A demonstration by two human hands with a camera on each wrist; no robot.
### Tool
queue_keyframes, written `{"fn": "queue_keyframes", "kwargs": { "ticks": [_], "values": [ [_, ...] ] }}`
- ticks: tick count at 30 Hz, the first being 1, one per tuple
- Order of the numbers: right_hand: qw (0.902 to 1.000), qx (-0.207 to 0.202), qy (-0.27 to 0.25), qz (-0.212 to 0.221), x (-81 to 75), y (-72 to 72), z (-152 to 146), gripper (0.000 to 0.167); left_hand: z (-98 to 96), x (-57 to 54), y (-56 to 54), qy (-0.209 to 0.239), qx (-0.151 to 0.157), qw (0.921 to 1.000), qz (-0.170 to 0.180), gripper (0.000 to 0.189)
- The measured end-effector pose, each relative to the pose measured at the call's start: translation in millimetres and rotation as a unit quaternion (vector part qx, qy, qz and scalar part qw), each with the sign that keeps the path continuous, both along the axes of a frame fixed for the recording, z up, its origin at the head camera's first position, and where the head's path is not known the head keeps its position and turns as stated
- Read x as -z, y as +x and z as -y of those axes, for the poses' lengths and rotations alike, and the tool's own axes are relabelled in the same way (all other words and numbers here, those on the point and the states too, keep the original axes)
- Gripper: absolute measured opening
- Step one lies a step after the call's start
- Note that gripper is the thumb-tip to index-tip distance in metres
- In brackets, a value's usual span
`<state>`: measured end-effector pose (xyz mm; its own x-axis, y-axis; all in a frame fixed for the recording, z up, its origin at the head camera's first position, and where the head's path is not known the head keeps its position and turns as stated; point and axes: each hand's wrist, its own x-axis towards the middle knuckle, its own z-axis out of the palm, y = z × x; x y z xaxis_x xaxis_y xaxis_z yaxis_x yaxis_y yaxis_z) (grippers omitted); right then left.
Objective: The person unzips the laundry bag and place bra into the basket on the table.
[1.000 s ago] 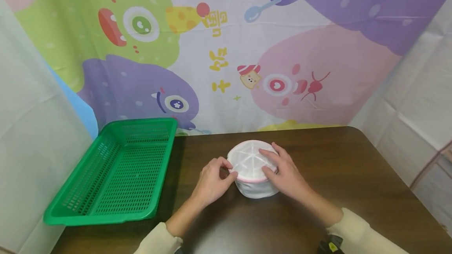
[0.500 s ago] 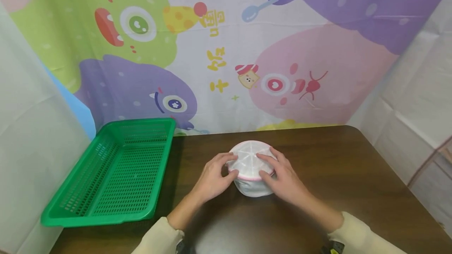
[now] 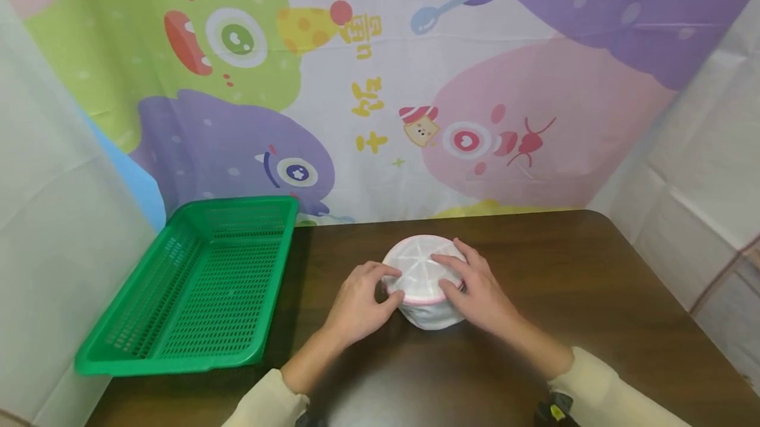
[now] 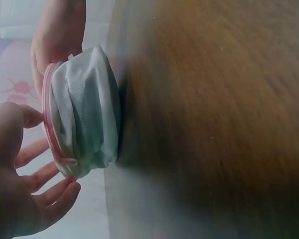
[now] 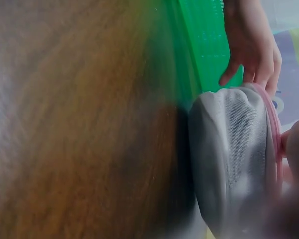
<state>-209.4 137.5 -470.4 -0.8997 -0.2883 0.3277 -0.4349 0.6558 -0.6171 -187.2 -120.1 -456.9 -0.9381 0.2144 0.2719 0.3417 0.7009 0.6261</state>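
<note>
A round, pale mesh laundry bag (image 3: 427,275) with a pink zipper rim stands on the table between the two hands. Its top is divided by seams, and its soft side wall is creased. My left hand (image 3: 363,301) touches the left part of the rim, thumb and fingertips apart; in the left wrist view a small zipper pull (image 4: 69,161) shows near those fingertips. Fingers of my right hand (image 3: 483,292) are spread over the top's right side, with the thumb near the front rim. The right wrist view shows the mesh side (image 5: 241,129) up close.
A green plastic basket (image 3: 169,367) with slotted walls sits at the left of the dark wooden table (image 3: 570,268). Behind the table hangs a cartoon-printed cloth (image 3: 380,183). Pale cloth walls stand on both sides.
The left thumb and index finger, close together at the rim one second ago, now stand apart on it. The right hand has shifted only slightly, and the bag stays in about the same place.
</note>
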Motion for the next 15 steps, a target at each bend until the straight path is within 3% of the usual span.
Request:
{"fn": "queue_keyframes", "kwargs": {
  "ticks": [8,15],
  "values": [
    [0.9998,0.004,-0.005,0.019,-1.2,-6.9,-5.7,0.041,-1.9,-1.7,6.2,-0.033,-0.019,0.9992,-0.016,0.018],
    [0.9998,-0.004,-0.01,0.019,-8.2,-5.0,-4.5,0.042,-3.6,-6.3,-0.2,-0.026,-0.044,0.9981,-0.036,0.01]
  ]
}}
